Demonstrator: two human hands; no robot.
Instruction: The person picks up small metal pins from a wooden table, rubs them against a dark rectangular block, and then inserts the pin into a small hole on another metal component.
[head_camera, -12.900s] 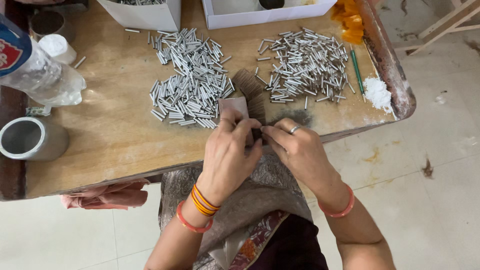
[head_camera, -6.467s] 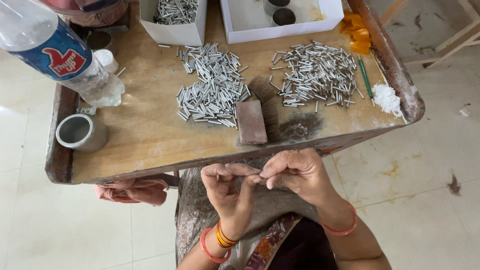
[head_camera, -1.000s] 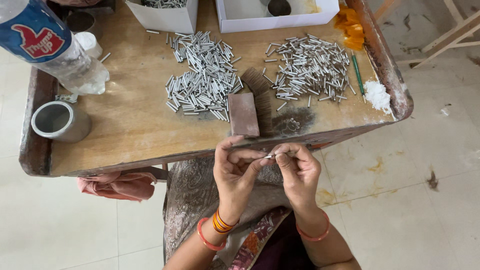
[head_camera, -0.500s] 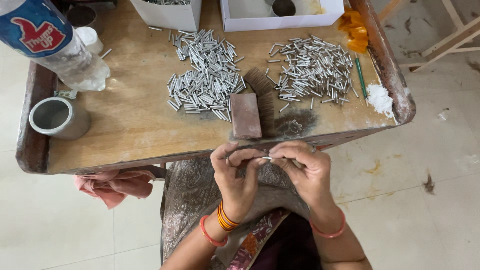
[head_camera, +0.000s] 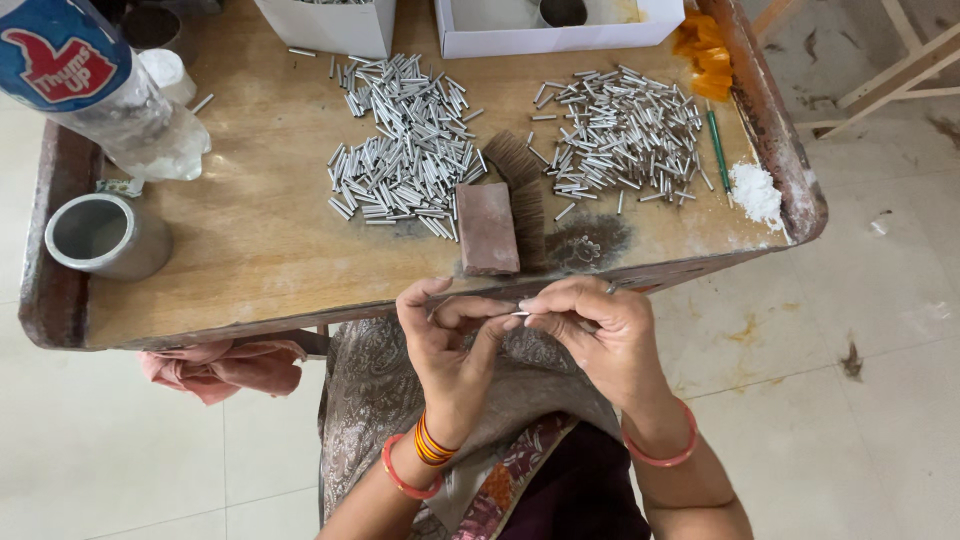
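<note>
Hands (head_camera: 540, 335) shifted slightly left, below table edge (head_camera: 400, 310)

Two hands, left hand (head_camera: 450, 335) and right hand (head_camera: 590, 330). Two heaps of small metal tubes, left heap (head_camera: 405, 150) and right heap (head_camera: 625, 135). Two white boxes (head_camera: 330, 25). One plastic bottle (head_camera: 95, 85), one metal cup (head_camera: 100, 235), one reddish block (head_camera: 487, 228).

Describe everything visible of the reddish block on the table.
The block is a flat, oblong slab, dull reddish-brown, stone-like or brick-like in look. It lies flat near the table's front edge, long side running away from the person, between the two piles of small metal tubes. A dark brush lies against its right side. Neither hand touches it.
</note>
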